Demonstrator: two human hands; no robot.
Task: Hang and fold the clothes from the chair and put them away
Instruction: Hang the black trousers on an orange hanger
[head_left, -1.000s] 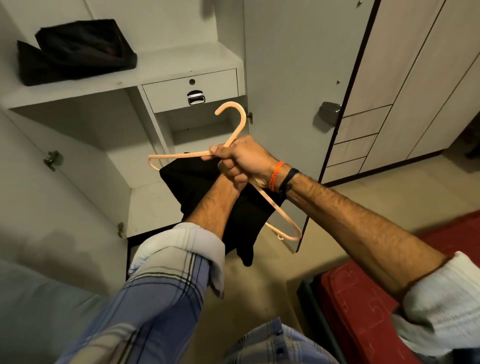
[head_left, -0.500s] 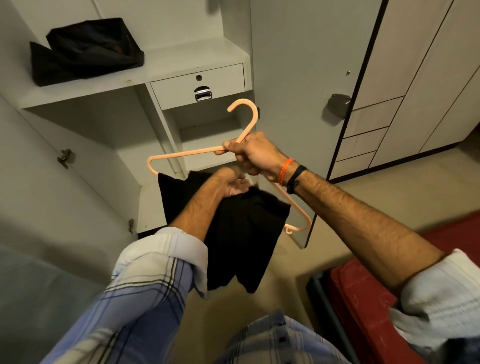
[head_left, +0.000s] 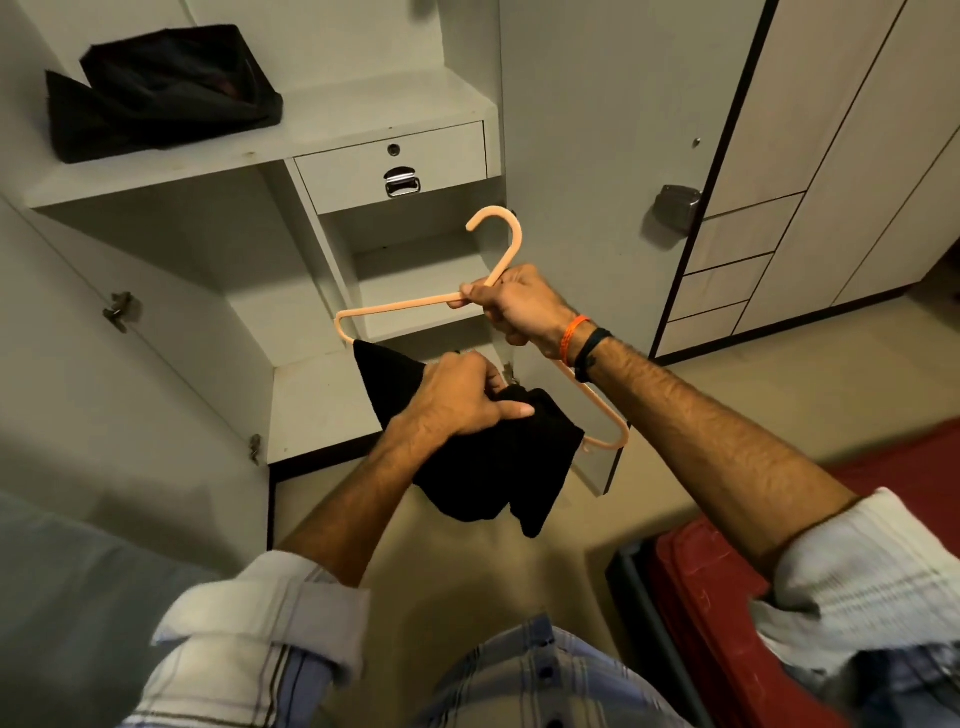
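clothes (head_left: 498, 457) over beige floor (head_left: 727, 395), open wardrobe (head_left: 363, 109)

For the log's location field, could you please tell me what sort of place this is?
Probably a bedroom: an open wardrobe with a locking drawer, a peach clothes hanger, and what looks like a red bed.

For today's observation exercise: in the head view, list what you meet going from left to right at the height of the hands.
Door hinge → peach hanger's left tip → left hand gripping the black garment → right hand holding the hanger → orange wristband → black wristband → open wardrobe door edge → closed drawers.
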